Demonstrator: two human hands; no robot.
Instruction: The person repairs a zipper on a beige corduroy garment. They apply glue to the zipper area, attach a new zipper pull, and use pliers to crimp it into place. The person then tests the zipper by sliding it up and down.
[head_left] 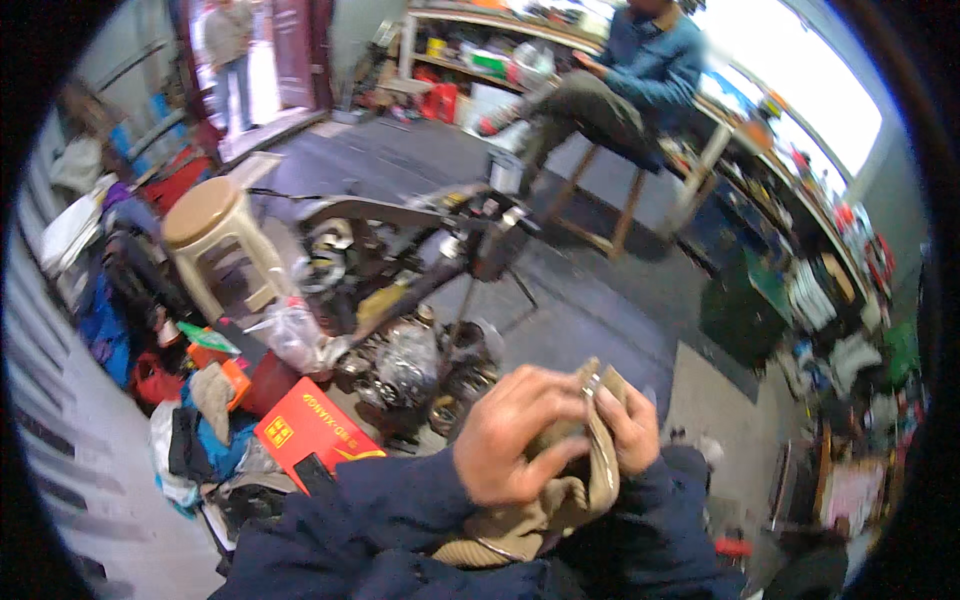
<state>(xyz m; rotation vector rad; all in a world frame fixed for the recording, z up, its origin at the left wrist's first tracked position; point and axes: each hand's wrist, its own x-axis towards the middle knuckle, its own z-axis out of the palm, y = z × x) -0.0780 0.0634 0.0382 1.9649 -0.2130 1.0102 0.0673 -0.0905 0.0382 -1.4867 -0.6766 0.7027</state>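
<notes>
In front of my chest I hold a tan ribbed cloth item (585, 497), bunched and hanging down toward my lap. A thin pale shiny line runs along its upper fold. I cannot make out what kind of garment or cover it is. My left hand (522, 437) grips its left side with bent fingers, slightly blurred. On the other side, my right hand (632, 428) pinches the upper edge, thumb up against the cloth. Both forearms wear dark blue sleeves. Part of the cloth is hidden behind my fingers.
Left of my arms lie a red box (312, 432) and piled clothes. Beyond stand a beige plastic stool (212, 215) and a heap of metal parts (400, 365). One person sits on a wooden stool (600, 190) at the back; another stands at the doorway. A cluttered workbench lines the right.
</notes>
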